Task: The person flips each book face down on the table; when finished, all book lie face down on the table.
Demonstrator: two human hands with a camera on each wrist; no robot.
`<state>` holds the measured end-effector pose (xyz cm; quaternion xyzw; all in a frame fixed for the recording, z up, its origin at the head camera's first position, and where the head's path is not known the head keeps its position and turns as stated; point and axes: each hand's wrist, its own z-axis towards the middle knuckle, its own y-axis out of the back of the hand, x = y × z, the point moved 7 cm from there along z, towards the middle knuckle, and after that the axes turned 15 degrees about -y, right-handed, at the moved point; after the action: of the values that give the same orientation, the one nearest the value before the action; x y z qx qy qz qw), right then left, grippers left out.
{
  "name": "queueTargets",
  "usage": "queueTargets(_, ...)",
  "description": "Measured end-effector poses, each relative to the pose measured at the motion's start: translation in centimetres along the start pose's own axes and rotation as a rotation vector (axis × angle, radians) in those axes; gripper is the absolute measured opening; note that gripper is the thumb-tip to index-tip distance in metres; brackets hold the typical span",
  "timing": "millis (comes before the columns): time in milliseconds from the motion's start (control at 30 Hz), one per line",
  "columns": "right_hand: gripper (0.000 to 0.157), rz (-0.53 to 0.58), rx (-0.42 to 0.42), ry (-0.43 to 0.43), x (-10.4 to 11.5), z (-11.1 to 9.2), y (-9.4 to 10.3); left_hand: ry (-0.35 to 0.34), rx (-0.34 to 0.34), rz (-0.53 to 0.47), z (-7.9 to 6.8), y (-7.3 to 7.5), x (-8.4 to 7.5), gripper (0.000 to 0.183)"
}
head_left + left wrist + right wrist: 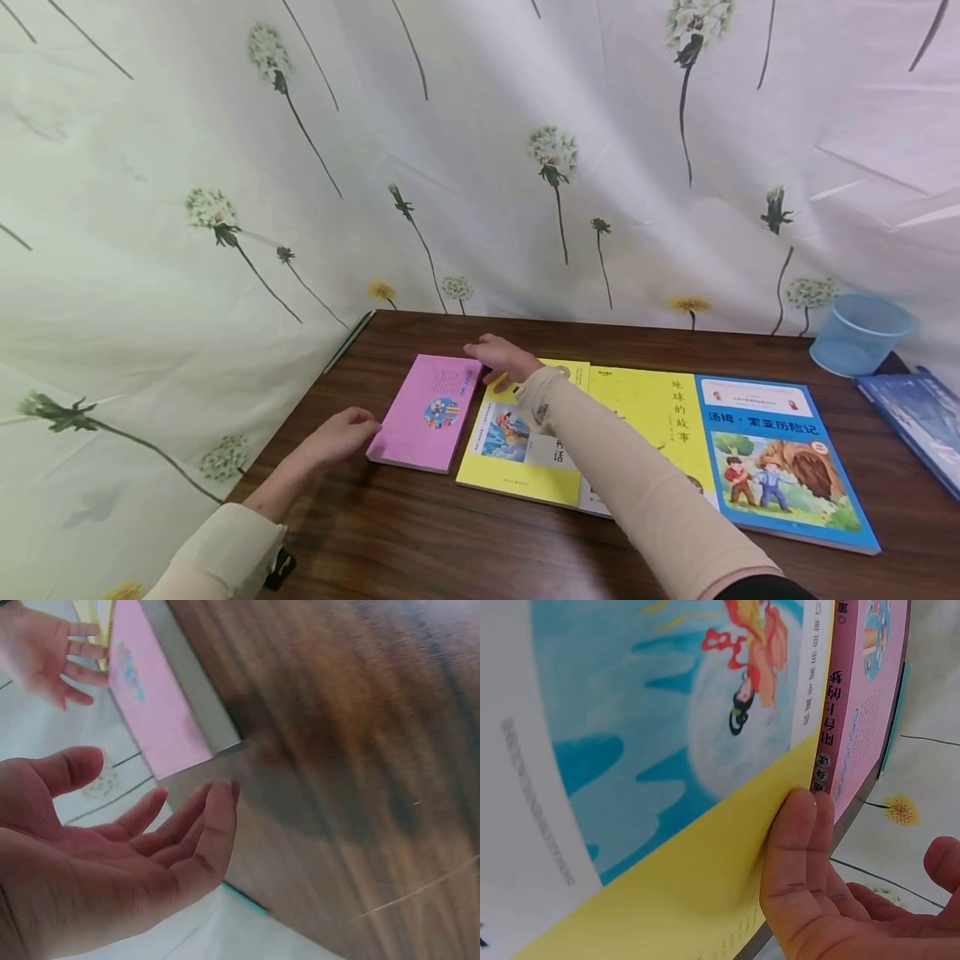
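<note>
A pink book [423, 417] lies flat at the left end of a row of books. My left hand [341, 437] is beside its left edge, fingers loosely bent and the palm holding nothing; in the left wrist view a small gap separates the fingertips from the book's corner. Over the far left corner of a yellow book with a picture on its cover [517, 479] is my right hand [504, 358], fingers extended toward the pink book. The right wrist view puts its fingertips [802, 814] at the border between both books; whether they touch is unclear.
Right of these lie a second yellow book [656, 417] and a blue book [787, 492] on the dark wooden table [420, 533]. A light blue bin [858, 337] stands at the back right, near another blue book [915, 425]. Dandelion-patterned sheeting [480, 167] hangs behind.
</note>
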<state>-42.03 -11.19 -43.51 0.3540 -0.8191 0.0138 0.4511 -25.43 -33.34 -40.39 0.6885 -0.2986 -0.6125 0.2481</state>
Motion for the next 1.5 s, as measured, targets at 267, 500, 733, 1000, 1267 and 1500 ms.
queueTargets(267, 0.07, -0.048, -0.074, -0.006, -0.5, -1.0, 2.6, -0.104, -0.047, 0.09, 1.0, -0.9, -2.7, 0.052)
queueTargets(500, 0.062, -0.1, -0.128, -0.018, -1.5, -1.3, 5.7, -0.102, 0.127, -0.131, 1.5, -4.1, -4.0, 0.045)
queueTargets(733, 0.059, -0.272, -0.201, -0.028, -3.1, -2.7, 9.0, -0.056, 0.343, -0.25, 0.6, -6.8, -5.2, 0.049)
queueTargets(1000, 0.072, -0.428, -0.29, -0.147, -5.8, -3.8, 11.4, -0.014, 0.406, -0.37, -0.7, -8.7, -6.2, 0.056)
queueTargets(1267, 0.076, -0.498, -0.305, -0.134, -7.6, -4.2, 11.8, 0.028, 0.371, -0.54, -1.9, -10.0, -6.6, 0.057)
queueTargets(1500, 0.079, -0.496, -0.318, -0.09, -8.7, -4.5, 12.0, 0.057, 0.315, -0.624, -3.1, -10.8, -7.3, 0.061)
